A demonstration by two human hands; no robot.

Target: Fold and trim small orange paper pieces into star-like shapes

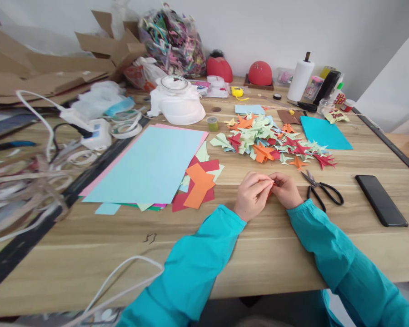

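Pinching at mid-desk, both hands meet over one small red paper piece [271, 183], a little back from the near edge of the desk [259, 259].

- Left hand [252, 194]: fingers curled, thumb and forefinger closed on the left end of the paper piece.
- Right hand [286, 190]: fingers bunched, tips closed on the right end. Knuckles hide most of the grip.
- Paper piece: held between the two sets of fingertips, at or just above the desk top; whether it touches the wood cannot be told. Only a sliver shows. What shows runs left to right, hand to hand, roughly along the near edge. Neither hand is nearer; both are on it.
- Both sleeves are teal and the forearms come in from the near edge, angled toward each other.

Around the hands:
- Pile of folded paper shapes [272, 143], green, red and orange, lies just beyond the hands toward the far edge.
- Scissors [322, 190] lie just right of the right hand, blades pointing away toward the pile, apart from the hand.
- Phone [381, 200] lies face-down or dark farther right, near the right edge.
- Loose cut pieces in orange and red [199, 186] lie left of the left hand, overlapping the corner of a stack of coloured sheets [146, 165].
- Teal sheet [323, 132] lies flat beyond the scissors.
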